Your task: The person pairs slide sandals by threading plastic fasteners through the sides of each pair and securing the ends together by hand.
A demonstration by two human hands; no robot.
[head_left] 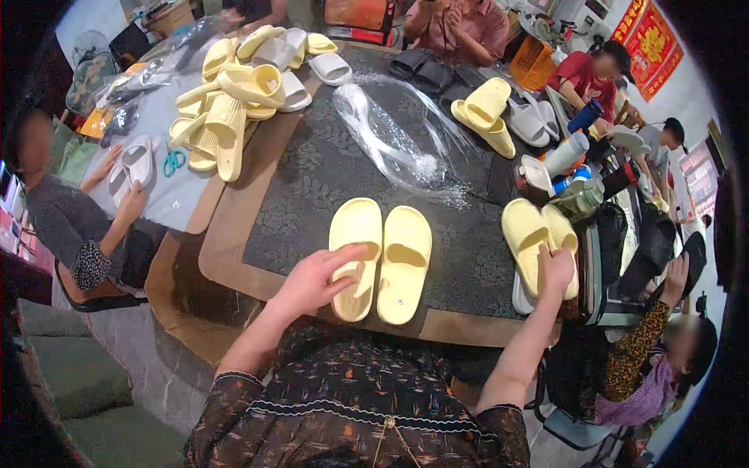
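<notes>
- Holds the left hand (318, 277) over the yellow left slipper (355, 214), with thumb and fingers spread apart; too hard to make out any firm contact.
- Shows the yellow right slipper (404, 292) flat just beside, toe pointing away, near the front edge of the table (468, 328).
- Rests the right hand (556, 271) on the second yellow pair (521, 222), near the right front corner, with fingers bent down; impossible to say whether pinching, with fingertips partly hidden.
- Spreads clear plastic bags (374, 144) over the dark mat (304, 203), beyond the middle slippers.
- Piles yellow and grey slippers in a heap (228, 140) at far left.
- Shows a third yellow pair (482, 103) at far right, near a grey pair (527, 125) and bottles (566, 154).
- Includes, at left, a co-worker (70, 210) holding a light grey pair (138, 164) near turquoise scissors (173, 162).
</notes>
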